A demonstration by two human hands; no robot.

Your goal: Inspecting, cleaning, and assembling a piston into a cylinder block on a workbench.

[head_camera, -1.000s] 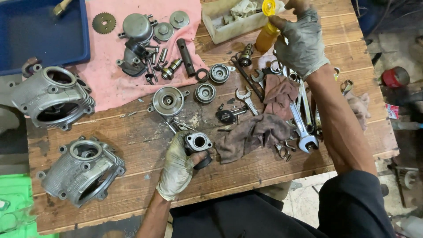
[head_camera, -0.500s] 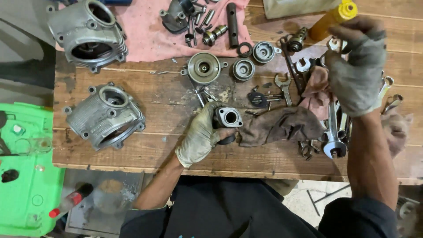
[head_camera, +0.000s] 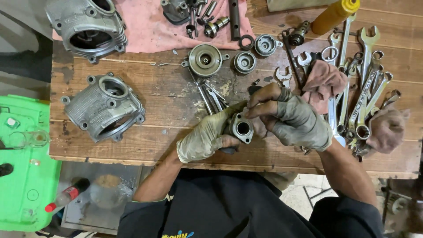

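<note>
Both of my gloved hands meet over the front middle of the wooden workbench [head_camera: 154, 94]. My left hand [head_camera: 203, 140] grips a small grey metal housing [head_camera: 241, 128] with a round bore facing up. My right hand [head_camera: 291, 119] rests its fingers on the top of that same housing, fingertips bent over its upper edge. A brown rag lies partly under my right hand. A yellow bottle [head_camera: 335, 14] stands at the far edge, away from both hands.
Two large grey engine casings [head_camera: 103, 108] [head_camera: 86, 28] sit at the left. Small parts lie on a pink cloth [head_camera: 145, 26]; round covers [head_camera: 205, 59] are mid-bench. Several spanners [head_camera: 363, 94] and rags [head_camera: 324, 83] crowd the right. A green tray [head_camera: 24, 176] sits off the bench's left.
My right hand has left the yellow bottle at the back and come down onto the housing held by my left hand. The view has shifted left and closer.
</note>
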